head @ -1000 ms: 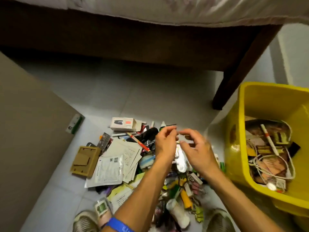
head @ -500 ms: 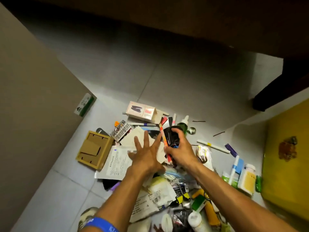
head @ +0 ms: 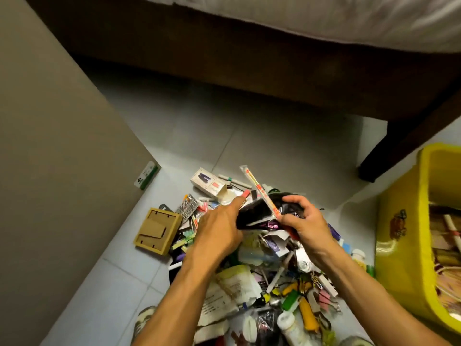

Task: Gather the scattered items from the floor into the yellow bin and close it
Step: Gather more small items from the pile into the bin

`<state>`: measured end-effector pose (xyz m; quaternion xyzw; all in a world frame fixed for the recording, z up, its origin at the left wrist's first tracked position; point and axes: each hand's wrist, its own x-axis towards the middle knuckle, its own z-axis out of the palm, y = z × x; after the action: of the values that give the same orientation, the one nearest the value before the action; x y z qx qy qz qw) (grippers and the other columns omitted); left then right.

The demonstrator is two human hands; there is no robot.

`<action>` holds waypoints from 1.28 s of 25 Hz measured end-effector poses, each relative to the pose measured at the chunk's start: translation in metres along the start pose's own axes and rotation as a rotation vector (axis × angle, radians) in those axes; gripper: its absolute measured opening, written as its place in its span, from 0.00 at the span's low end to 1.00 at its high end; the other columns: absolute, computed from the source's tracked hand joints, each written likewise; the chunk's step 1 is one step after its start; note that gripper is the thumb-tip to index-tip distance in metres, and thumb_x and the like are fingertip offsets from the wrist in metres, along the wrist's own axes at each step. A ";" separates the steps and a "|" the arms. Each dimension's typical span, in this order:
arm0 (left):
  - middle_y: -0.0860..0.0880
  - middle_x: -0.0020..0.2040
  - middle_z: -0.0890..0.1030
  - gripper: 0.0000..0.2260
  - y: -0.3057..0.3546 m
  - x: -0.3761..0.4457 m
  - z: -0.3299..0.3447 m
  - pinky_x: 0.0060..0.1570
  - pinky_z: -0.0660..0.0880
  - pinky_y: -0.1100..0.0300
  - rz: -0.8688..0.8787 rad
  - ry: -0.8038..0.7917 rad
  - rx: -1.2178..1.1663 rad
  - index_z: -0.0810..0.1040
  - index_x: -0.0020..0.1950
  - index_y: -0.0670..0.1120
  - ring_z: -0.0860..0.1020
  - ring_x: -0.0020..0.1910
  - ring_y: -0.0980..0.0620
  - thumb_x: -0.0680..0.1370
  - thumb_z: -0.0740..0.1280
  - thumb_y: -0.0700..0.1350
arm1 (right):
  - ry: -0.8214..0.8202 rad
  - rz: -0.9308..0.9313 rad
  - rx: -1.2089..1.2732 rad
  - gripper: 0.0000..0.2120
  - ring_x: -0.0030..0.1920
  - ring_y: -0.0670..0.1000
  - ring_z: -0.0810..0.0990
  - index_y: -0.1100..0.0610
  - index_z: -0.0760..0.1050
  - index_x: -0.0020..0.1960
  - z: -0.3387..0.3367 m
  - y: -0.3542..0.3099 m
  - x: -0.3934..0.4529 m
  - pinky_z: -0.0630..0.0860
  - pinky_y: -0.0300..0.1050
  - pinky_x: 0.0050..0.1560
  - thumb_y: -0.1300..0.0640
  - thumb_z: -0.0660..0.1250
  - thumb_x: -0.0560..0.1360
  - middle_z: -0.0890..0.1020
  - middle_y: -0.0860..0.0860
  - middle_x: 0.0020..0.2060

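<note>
Two hands: both raised over the pile of scattered items [head: 262, 283] on the floor [head: 104, 278].
Left hand [head: 219, 231]: grip closed on a black packet [head: 254, 213].
Right hand [head: 303, 224]: grip curled round dark items and a long wrapped stick [head: 259, 191] slanting up and away.
Yellow bin [head: 399, 236]: open, well right of the right hand, already part filled.
Left of the left hand: tan cardboard frame [head: 157, 229], blister pack [head: 188, 209].
Beyond both hands: white box [head: 208, 186], bed frame [head: 274, 71].

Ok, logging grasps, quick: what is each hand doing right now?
Left hand: grips the black item from the pile.
Right hand: grips dark items and the long wrapped stick.
</note>
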<state>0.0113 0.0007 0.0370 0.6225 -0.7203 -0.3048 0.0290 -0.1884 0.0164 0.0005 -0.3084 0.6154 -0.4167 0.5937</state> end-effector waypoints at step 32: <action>0.51 0.62 0.79 0.22 0.221 0.022 0.107 0.45 0.77 0.66 -0.263 0.010 -1.120 0.72 0.70 0.50 0.78 0.53 0.57 0.77 0.66 0.37 | 0.653 -0.277 -0.574 0.06 0.37 0.40 0.76 0.51 0.76 0.46 -0.168 -0.010 -0.111 0.69 0.36 0.34 0.61 0.67 0.76 0.80 0.47 0.40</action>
<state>-0.2331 0.0327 0.0476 0.5980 -0.3652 -0.6379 0.3194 -0.3439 0.1333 0.0531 -0.3925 0.8138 -0.3801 0.1978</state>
